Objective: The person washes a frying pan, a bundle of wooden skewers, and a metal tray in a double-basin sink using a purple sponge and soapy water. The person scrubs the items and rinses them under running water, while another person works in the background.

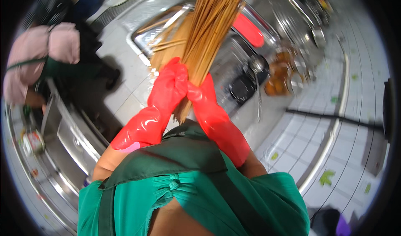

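Both my hands wear red rubber gloves and grip a thick bundle of wooden chopsticks (210,32). My left hand (170,79) wraps around the bundle's left side near its lower end. My right hand (201,90) holds it from the right, close beside the left. The sticks fan out away from me, and their lower ends stick out below my hands towards my dark green apron (175,154). Beyond them is a metal tray or basin (134,41), with several loose sticks (169,44) in it and a flat wooden-coloured surface partly hidden behind the bundle.
Right of the bundle lie a flat red object (249,30), a black bowl (242,88) and a metal ladle (257,65). Blurred containers with amber contents (278,71) stand near the tiled wall (300,135). A person in pink (37,48) bends over a metal sink (75,138) at left.
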### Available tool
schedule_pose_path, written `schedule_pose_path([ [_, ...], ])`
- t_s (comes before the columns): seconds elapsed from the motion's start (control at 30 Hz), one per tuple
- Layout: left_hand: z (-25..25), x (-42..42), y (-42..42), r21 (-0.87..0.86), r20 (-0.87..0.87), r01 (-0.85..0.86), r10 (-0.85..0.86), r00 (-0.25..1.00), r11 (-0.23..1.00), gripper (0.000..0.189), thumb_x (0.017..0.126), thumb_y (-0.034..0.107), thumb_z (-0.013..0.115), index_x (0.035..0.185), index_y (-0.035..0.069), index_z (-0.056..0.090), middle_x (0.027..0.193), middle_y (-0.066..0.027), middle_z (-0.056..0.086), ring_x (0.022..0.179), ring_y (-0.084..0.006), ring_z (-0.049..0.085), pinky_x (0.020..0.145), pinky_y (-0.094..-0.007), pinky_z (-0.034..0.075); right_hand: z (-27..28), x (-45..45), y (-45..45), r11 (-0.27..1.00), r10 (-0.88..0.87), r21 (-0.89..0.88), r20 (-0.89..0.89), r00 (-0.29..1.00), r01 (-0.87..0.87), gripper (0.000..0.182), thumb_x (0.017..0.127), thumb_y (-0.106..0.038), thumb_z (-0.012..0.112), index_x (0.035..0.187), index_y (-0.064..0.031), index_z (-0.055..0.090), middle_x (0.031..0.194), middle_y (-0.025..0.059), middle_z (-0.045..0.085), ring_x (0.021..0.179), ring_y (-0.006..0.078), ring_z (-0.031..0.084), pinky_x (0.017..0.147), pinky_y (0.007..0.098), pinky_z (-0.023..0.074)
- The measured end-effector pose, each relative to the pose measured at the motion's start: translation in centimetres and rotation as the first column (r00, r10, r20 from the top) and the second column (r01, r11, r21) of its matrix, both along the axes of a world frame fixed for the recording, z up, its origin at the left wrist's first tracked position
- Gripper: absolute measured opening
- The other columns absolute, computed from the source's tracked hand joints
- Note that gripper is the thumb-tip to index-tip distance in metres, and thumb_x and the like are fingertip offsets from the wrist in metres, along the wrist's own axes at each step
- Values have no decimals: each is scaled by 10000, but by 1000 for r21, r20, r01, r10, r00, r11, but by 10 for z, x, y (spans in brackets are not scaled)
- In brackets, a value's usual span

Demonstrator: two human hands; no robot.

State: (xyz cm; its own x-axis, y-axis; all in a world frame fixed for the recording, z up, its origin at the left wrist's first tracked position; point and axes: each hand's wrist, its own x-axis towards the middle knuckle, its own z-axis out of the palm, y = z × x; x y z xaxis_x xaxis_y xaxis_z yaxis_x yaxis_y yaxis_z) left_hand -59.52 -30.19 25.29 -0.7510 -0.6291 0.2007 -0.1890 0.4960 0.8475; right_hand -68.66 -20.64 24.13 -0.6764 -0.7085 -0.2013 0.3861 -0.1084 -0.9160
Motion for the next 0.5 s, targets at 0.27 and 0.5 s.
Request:
schedule_pose_path([
  [0.27,-5,167,0,615,-198,-280,489,850,737,464,1049,456,511,1309,88,625,1290,-146,659,1268,-302,587,1045,-432,466,30,100,-35,800,598,356,-405,692,-483,556,840,-145,802,1312,7,549,1154,116,673,1049,213,658,909,371,527],
  [0.5,-26,324,84,877,-299,-356,946,124,323,549,1047,541,467,1368,110,580,1326,-119,646,1258,-280,593,1034,-434,482,59,280,-85,125,912,610,-381,-150,-782,783,831,-240,805,1484,-25,429,1329,190,613,1228,311,616,1014,434,490],
])
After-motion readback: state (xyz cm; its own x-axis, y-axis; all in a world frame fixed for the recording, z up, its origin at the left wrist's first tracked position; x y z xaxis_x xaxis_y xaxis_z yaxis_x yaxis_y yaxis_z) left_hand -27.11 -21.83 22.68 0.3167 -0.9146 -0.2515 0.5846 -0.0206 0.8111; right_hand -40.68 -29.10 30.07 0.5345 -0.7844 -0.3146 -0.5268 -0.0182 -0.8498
